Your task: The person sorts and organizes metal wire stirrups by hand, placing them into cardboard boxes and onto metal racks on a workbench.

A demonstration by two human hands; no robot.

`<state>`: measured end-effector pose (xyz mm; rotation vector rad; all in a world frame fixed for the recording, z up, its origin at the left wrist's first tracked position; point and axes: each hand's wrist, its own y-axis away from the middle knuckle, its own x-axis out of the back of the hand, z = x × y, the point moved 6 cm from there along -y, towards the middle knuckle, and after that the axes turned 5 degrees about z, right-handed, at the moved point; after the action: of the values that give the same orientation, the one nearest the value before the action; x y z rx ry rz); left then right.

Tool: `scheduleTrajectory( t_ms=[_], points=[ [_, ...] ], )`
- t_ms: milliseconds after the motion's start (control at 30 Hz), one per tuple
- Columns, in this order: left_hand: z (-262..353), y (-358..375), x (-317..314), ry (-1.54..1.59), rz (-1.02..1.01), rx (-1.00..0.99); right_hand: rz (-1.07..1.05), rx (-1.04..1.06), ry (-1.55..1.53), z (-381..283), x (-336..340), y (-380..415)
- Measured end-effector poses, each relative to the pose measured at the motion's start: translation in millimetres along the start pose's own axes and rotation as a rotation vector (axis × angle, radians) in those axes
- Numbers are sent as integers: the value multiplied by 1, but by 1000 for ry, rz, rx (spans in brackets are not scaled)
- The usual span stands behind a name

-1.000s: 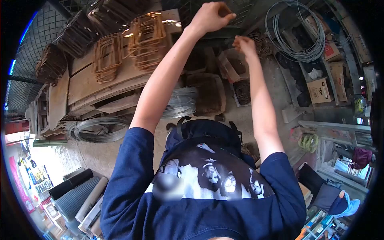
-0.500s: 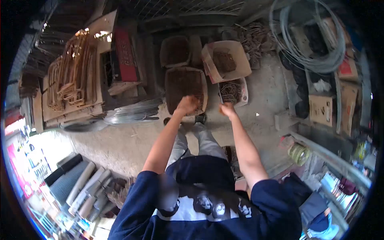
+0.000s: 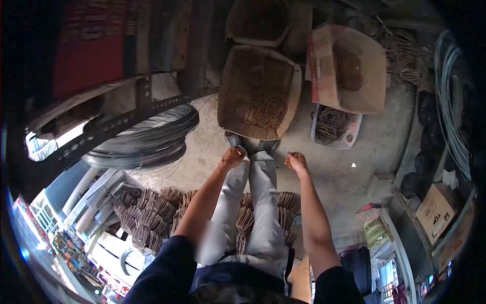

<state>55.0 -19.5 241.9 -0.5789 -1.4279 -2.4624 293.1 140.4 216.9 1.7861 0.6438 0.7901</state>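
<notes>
My left hand (image 3: pixel 234 158) is closed in front of my left leg, just below the near edge of a large open cardboard box (image 3: pixel 226 96). A loose heap of thin rusty wire pieces (image 3: pixel 267 112) lies inside this box. Off to the right, my right hand (image 3: pixel 297 162) is curled shut above the concrete floor, apart from the boxes. Whether either fist holds something small cannot be made out. Beyond the right hand stands a small white box (image 3: pixel 349 141) packed with bent wire pieces (image 3: pixel 331 124). A larger carton (image 3: pixel 372 93) leans over its far side.
A thick coil of grey wire (image 3: pixel 147 137) juts in from the left beside a perforated metal bar (image 3: pixel 109 126). Several bundles of brown rods (image 3: pixel 152 215) stand behind my legs. Loops of pale wire (image 3: pixel 448 101) and a carton (image 3: pixel 435 213) line the right side.
My left hand has come back from over the large box towards my legs. My right hand has left the small box's edge. The view has shifted, and the boxes look larger.
</notes>
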Motion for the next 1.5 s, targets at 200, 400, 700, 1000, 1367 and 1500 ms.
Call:
scheduleTrajectory(
  t_ms=[200, 400, 700, 1000, 1367, 1500],
  points=[
    [-25, -119, -25, -311, -37, -174, 30, 138, -54, -42, -16, -114],
    [-19, -236, -30, -352, 136, -376, 188, 616, 70, -89, -35, -257],
    [-23, -322, -37, 243, 198, -164, 164, 968, 117, -222, -103, -304],
    [-59, -324, -57, 169, 359, -291, 159, 666, 384, -266, -137, -312],
    [-14, -314, -9, 179, 529, -364, 179, 596, 7, -284, -145, -306],
    [-19, -326, -13, 388, 335, -58, 254, 773, -73, -275, -151, -319]
  ],
)
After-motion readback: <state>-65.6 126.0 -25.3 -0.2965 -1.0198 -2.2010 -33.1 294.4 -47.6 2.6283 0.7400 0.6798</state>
